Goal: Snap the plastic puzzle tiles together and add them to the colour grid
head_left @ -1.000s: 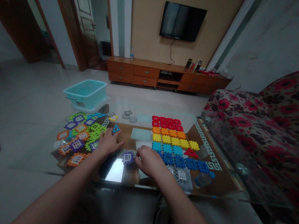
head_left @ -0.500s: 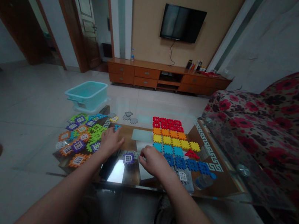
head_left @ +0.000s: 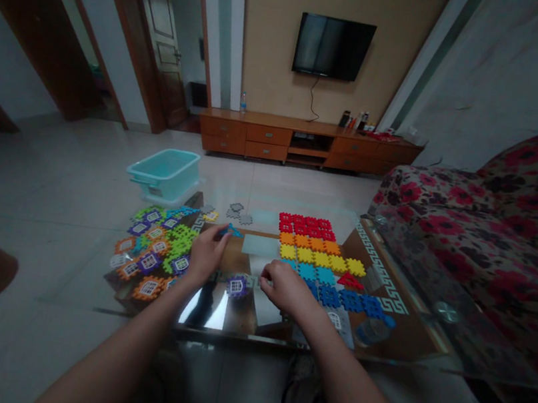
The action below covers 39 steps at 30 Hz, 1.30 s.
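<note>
My left hand (head_left: pixel 207 256) is over the middle-left of the glass table, thumb and fingers pinched on a small blue triangular interlocking piece (head_left: pixel 233 230). My right hand (head_left: pixel 284 287) hovers by the front of the sorted rows, its fingers curled closed; anything inside them is hidden. Left of its fingertips a purple tile (head_left: pixel 237 285) with a white window insert lies alone on the glass. Beside my left hand spreads a mixed heap of green tiles (head_left: pixel 181 239), orange tiles (head_left: pixel 149 288) and purple tiles (head_left: pixel 149 262).
On the right lie rows of red tiles (head_left: pixel 306 225), orange tiles (head_left: pixel 310 243), yellow tiles (head_left: pixel 321 259), light blue tiles (head_left: pixel 323 275) and dark blue tiles (head_left: pixel 350 300). A red triangle (head_left: pixel 351 281), a bottle (head_left: pixel 374 330), grey tiles (head_left: pixel 236 212) and a teal bin (head_left: pixel 165 172) are also around.
My left hand has closed on the blue triangular piece and shifted it right. My right hand stays nearly in place. The whole view has moved slightly.
</note>
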Tool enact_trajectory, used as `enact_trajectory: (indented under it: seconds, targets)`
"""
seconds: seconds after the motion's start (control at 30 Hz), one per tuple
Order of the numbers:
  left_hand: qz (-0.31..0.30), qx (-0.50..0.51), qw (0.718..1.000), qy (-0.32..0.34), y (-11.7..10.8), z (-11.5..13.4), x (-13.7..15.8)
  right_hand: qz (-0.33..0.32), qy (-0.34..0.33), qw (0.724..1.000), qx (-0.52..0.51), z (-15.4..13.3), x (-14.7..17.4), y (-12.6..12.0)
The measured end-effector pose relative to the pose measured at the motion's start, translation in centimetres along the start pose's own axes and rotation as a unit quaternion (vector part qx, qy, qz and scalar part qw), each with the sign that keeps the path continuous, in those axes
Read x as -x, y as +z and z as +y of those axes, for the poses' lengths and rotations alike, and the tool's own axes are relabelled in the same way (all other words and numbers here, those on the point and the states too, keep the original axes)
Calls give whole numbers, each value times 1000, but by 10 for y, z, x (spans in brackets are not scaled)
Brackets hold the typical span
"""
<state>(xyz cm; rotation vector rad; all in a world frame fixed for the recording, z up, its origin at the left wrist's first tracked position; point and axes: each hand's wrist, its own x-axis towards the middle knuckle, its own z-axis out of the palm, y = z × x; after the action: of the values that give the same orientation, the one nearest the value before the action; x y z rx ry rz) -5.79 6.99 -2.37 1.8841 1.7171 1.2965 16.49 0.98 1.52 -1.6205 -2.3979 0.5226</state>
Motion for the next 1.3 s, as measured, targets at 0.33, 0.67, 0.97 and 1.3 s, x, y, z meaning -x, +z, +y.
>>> enact_trajectory:
  seconds: [0.33, 0.67, 0.97, 1.3]
  targets:
    - [-75, 349, 923, -142, 8, 33, 19, 138, 51, 960, -238, 3, -15, -2]
    - [-134, 354, 915, -142, -1, 54, 27, 76, 91, 906, -407, 8, -20, -5]
    - [-119, 317, 934, -110, 2, 42, 25, 112, 143, 900, -397, 15, -23, -3]
    - [-130, 281, 947, -81, 2, 37, 24, 94, 132, 904, -395, 15, -22, -5]
